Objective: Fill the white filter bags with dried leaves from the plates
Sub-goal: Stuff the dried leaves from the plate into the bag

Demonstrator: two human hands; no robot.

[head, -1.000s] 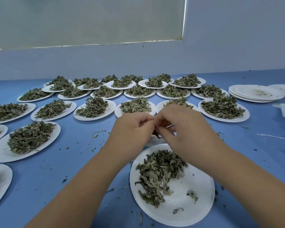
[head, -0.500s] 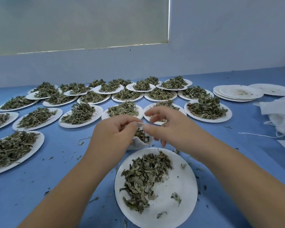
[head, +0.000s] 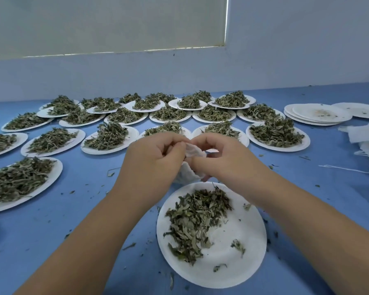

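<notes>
The step in hand looks like work on the mouth of a single bag, between scoops. Both hands meet above the near middle of the blue desk [head: 51, 231] and hold a small, crumpled white mesh filter bag [head: 186, 175] between them. The left hand [head: 156, 160] has its fingers curled in, pinching the bag's upper edge. The right hand [head: 224, 161] faces it, its thumb and fingertips closed on the fabric from the other side. I cannot tell whether they are spreading the mouth or gathering it shut, nor how much is inside, because the hands cover most of the bag.

The filter bag hangs just beyond the far rim of the nearest round white paper plate [head: 243, 262], its lower belly showing below the left hand. That plate carries a loose heap of dried green leaves [head: 196, 222] on its left half, and the right half is mostly bare.

As I judge it, the next move needs one hand to keep the mouth open while the other drops to the heap, takes a pinch and lifts it to the bag. The leaves look light and brittle, and crumbs already lie across the desk.

Many heaped plates [head: 109, 137] fill the far side. A stack of emptied white plates [head: 315, 114] sits toward the far right corner, and spare white bags [head: 366, 141] lie at the right edge.
</notes>
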